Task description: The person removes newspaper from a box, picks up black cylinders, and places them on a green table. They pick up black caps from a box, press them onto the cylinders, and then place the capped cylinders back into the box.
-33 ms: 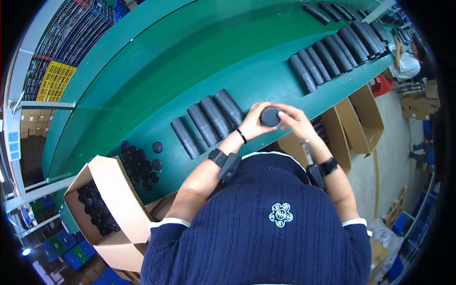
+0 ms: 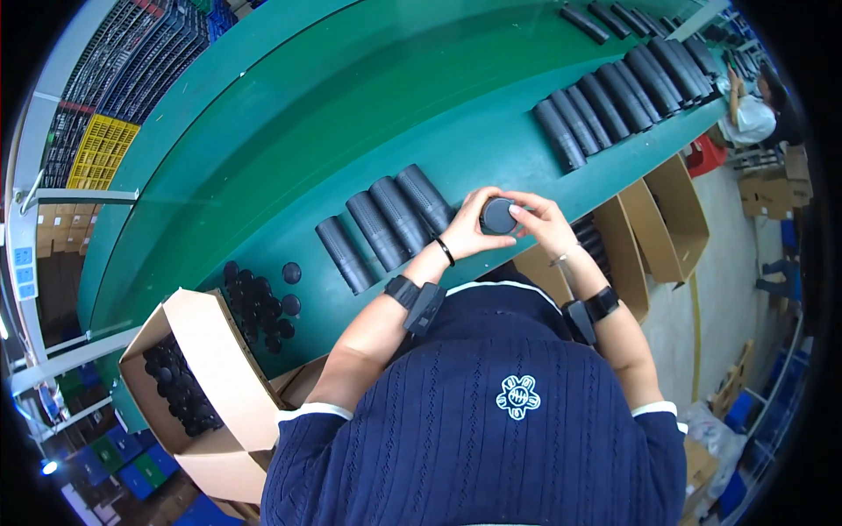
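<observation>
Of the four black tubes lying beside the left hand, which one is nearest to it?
The rightmost tube: its lower end lies beside the left hand, while the other three lie farther left.

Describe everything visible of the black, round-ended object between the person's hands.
The black, round-ended object shows a dark circular face, apparently matte plastic, turned up toward the camera. It is held off the smooth green tabletop. The left hand curls around its left side; the right hand touches its right edge. Its lower part is hidden.
</observation>
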{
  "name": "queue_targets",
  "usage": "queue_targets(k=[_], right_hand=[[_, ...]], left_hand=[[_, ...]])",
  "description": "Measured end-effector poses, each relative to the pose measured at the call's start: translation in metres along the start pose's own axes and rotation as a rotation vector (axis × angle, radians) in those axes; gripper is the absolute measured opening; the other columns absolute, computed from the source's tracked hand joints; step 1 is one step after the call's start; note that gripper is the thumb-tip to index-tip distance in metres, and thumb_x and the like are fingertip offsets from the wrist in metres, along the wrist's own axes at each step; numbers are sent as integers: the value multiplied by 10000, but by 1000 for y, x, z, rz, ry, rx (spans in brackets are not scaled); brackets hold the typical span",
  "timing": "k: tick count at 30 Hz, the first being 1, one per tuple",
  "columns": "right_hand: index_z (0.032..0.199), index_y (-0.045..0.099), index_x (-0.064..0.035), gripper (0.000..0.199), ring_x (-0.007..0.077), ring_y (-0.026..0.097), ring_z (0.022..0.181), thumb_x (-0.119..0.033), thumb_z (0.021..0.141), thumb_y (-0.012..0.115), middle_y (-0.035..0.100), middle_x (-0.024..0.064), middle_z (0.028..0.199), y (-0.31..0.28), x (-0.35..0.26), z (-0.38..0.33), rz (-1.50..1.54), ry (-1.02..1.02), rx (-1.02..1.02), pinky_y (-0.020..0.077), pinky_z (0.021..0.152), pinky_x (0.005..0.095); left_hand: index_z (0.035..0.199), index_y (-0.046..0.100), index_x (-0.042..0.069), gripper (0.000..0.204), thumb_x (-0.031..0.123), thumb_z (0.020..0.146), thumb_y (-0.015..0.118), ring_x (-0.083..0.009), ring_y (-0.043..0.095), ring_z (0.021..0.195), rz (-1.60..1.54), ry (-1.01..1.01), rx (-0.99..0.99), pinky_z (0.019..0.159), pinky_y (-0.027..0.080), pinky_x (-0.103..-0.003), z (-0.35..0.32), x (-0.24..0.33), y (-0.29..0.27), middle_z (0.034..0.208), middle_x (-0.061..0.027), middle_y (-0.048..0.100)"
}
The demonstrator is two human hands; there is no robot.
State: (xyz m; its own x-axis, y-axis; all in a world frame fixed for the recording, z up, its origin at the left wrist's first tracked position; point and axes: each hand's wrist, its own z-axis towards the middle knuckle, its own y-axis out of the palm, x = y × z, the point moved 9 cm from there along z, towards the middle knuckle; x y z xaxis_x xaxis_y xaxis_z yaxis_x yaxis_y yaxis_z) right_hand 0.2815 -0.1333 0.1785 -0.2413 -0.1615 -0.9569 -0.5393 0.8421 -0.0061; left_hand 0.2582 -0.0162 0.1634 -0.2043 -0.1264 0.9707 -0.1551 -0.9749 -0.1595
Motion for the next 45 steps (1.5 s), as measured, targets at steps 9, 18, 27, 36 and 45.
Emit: queue_targets(k=[9,18,27,36,45], right_hand=[[1151,649,-59,283,68,553,614,-184,904,594,533,7,835,7,10,18,119,-93,45,478,568,202],[1329,487,-117,570,177,574,987,-152,799,696,527,84,1201,-32,8,29,133,-39,-152,473,846,284],[1299,437,-48,726,320,520,1086,-33,638,738,527,170,1131,-48,-45,46,-528,-462,-17,405,952,362],[1415,203,-132,753,266,585,903,-214,823,661,550,168,946,-74,-28,132,-378,-184,-126,458,797,365],[1332,375,-297,608,432,497,1087,-210,808,671,476,243,1174,-157,-43,314,-937,-110,440,452,895,494]], left_hand=[[1173,451,26,409,183,850,647,-142,539,997,-347,-180,7,876,453,-289,4,-23,-3,1065,-68,546],[1164,490,46,445,215,785,651,-257,520,1108,-975,-240,95,957,427,-389,32,-11,-14,1136,-131,545],[1263,474,77,509,333,847,614,-277,434,1228,-1184,-131,441,1024,351,-464,44,6,-41,1276,-130,492],[1308,412,8,685,403,809,664,-332,520,1071,1129,-620,718,854,485,-399,4,-36,-125,1187,-208,485],[1330,297,104,832,253,671,782,-400,599,909,919,-875,411,750,519,-465,10,-82,-89,1042,-233,555]])
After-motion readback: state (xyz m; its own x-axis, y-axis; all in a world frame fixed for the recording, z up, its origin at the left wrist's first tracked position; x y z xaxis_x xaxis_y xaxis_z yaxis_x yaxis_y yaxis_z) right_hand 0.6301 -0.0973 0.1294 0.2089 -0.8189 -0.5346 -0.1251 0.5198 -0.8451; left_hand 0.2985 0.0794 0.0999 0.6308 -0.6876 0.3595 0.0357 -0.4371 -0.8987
